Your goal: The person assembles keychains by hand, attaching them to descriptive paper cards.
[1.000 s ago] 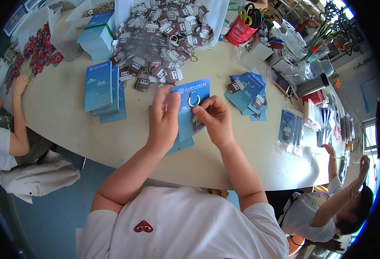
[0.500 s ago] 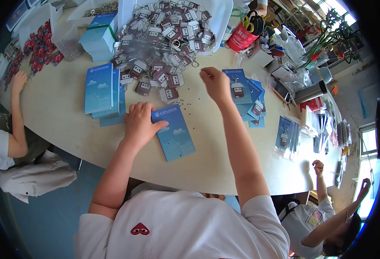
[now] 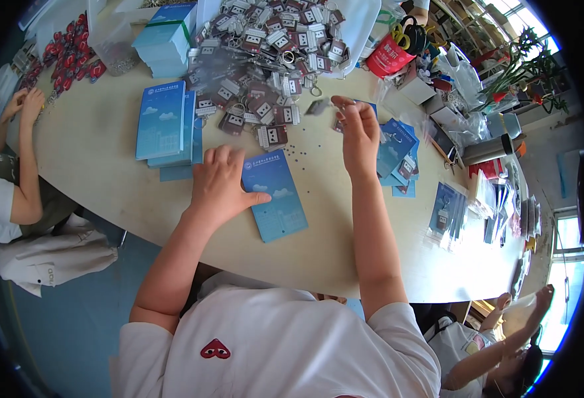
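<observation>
My left hand (image 3: 218, 182) has its thumb stretched over a blue card (image 3: 282, 209) with white clouds, while its other fingers are spread along the card's left edge. My right hand (image 3: 360, 136) is pinched above the table to the right. A blurred grey-brown keychain (image 3: 317, 106) hangs at its fingertips. Ahead lies a big heap of keychains (image 3: 272, 40) with brown-and-white square charms, partly in a white tray (image 3: 362, 33). A stack of similar blue cards (image 3: 161, 123) is left of my left hand. Cards with keychains fixed on them (image 3: 398, 149) lie right of my right hand.
A banded card stack (image 3: 166, 40) and red keychains (image 3: 73, 53) are at the far left. A red bucket (image 3: 390, 56) with scissors stands at the back. Bagged cards (image 3: 446, 212) lie to the right. Other people sit at both sides. Small dark dots (image 3: 295, 154) dot the table.
My right hand has shifted slightly right, and a keychain now shows at its fingertips. The thumb of my left hand reaches farther across the card. The view has tilted a little.
</observation>
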`<state>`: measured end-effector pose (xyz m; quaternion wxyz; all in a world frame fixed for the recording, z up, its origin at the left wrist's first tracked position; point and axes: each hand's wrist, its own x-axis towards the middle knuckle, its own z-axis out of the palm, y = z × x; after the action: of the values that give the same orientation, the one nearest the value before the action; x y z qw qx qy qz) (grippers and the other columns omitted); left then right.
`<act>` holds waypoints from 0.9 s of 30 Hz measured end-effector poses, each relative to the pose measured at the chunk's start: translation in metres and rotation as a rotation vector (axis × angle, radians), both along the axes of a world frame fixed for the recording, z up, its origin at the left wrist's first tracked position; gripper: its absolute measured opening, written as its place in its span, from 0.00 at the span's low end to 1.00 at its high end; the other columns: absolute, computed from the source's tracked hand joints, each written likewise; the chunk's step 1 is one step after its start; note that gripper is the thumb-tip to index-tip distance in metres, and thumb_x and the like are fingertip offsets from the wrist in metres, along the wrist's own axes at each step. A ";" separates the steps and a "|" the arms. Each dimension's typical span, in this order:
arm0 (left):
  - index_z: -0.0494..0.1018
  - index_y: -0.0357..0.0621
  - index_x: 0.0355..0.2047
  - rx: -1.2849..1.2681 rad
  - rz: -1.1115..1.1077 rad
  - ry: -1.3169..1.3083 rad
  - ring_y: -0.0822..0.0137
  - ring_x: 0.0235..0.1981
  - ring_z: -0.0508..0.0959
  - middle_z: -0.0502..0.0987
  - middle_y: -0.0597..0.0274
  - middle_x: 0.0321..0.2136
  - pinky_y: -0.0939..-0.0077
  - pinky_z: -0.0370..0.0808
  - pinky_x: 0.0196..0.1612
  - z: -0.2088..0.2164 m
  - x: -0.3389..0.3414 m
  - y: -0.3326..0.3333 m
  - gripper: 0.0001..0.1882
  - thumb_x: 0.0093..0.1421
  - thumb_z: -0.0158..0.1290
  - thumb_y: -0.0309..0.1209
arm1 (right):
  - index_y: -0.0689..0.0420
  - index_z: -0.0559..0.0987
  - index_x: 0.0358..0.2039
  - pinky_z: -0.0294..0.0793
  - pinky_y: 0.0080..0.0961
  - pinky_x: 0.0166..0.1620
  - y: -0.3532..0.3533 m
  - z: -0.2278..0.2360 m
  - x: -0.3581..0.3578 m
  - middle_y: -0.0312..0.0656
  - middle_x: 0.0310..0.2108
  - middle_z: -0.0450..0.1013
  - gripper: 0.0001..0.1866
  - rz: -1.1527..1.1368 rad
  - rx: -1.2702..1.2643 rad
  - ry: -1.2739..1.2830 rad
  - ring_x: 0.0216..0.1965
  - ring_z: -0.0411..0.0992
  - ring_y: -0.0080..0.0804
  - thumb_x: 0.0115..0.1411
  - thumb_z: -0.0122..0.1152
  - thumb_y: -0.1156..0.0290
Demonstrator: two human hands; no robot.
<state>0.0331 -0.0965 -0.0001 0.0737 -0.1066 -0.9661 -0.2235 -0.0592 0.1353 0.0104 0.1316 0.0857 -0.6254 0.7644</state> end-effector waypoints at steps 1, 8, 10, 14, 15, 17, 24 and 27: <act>0.67 0.42 0.46 -0.052 -0.026 -0.042 0.52 0.48 0.65 0.67 0.53 0.44 0.60 0.66 0.45 0.003 0.002 0.002 0.37 0.37 0.66 0.47 | 0.54 0.69 0.30 0.64 0.23 0.43 0.011 0.004 0.010 0.38 0.38 0.73 0.04 0.032 -0.045 0.017 0.37 0.66 0.22 0.63 0.49 0.70; 0.68 0.42 0.45 0.009 -0.090 -0.005 0.54 0.48 0.66 0.68 0.56 0.43 0.59 0.66 0.46 -0.004 -0.003 -0.003 0.34 0.39 0.65 0.45 | 0.61 0.69 0.32 0.68 0.19 0.27 0.001 0.002 0.080 0.37 0.28 0.69 0.09 0.281 0.383 -0.433 0.22 0.68 0.21 0.60 0.54 0.68; 0.68 0.41 0.45 -0.005 -0.033 -0.033 0.55 0.47 0.67 0.68 0.56 0.42 0.61 0.67 0.45 -0.004 -0.002 -0.008 0.32 0.41 0.64 0.44 | 0.59 0.73 0.31 0.68 0.21 0.29 -0.016 -0.006 0.095 0.39 0.28 0.70 0.07 0.269 0.860 -0.105 0.25 0.69 0.26 0.53 0.60 0.73; 0.68 0.41 0.43 -0.015 0.040 -0.067 0.55 0.45 0.69 0.70 0.55 0.41 0.64 0.68 0.44 -0.007 0.005 -0.022 0.30 0.43 0.63 0.43 | 0.57 0.72 0.29 0.71 0.34 0.33 -0.041 -0.012 0.116 0.41 0.31 0.67 0.08 0.167 1.136 0.048 0.28 0.71 0.41 0.51 0.61 0.69; 0.68 0.39 0.43 0.022 0.075 -0.109 0.55 0.42 0.71 0.71 0.54 0.38 0.65 0.69 0.43 -0.006 0.008 -0.024 0.29 0.45 0.63 0.43 | 0.56 0.73 0.29 0.70 0.33 0.33 -0.046 -0.011 0.119 0.40 0.31 0.67 0.08 0.166 1.189 0.143 0.28 0.71 0.39 0.51 0.61 0.68; 0.68 0.38 0.42 0.058 0.111 -0.154 0.55 0.39 0.73 0.73 0.54 0.36 0.66 0.70 0.42 -0.005 0.009 -0.025 0.28 0.46 0.62 0.42 | 0.55 0.73 0.28 0.70 0.32 0.34 -0.054 -0.011 0.120 0.39 0.31 0.67 0.08 0.167 1.240 0.237 0.28 0.70 0.38 0.51 0.61 0.68; 0.69 0.35 0.38 0.486 0.066 -0.330 0.63 0.29 0.77 0.76 0.55 0.27 0.72 0.73 0.32 -0.007 0.007 -0.019 0.20 0.48 0.61 0.32 | 0.55 0.75 0.30 0.71 0.32 0.33 -0.055 -0.016 0.119 0.40 0.31 0.69 0.08 0.170 1.108 0.286 0.28 0.70 0.41 0.49 0.63 0.71; 0.69 0.34 0.40 0.564 0.053 -0.398 0.69 0.27 0.76 0.76 0.57 0.27 0.75 0.73 0.31 -0.010 0.007 -0.012 0.19 0.49 0.60 0.29 | 0.56 0.74 0.30 0.71 0.33 0.33 -0.048 -0.017 0.116 0.41 0.32 0.69 0.08 0.143 1.066 0.251 0.29 0.71 0.41 0.49 0.63 0.72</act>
<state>0.0403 -0.1088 -0.0099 -0.0841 -0.0114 -0.8642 -0.4960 0.0564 0.0877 -0.0065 0.0916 0.2732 -0.8978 0.3330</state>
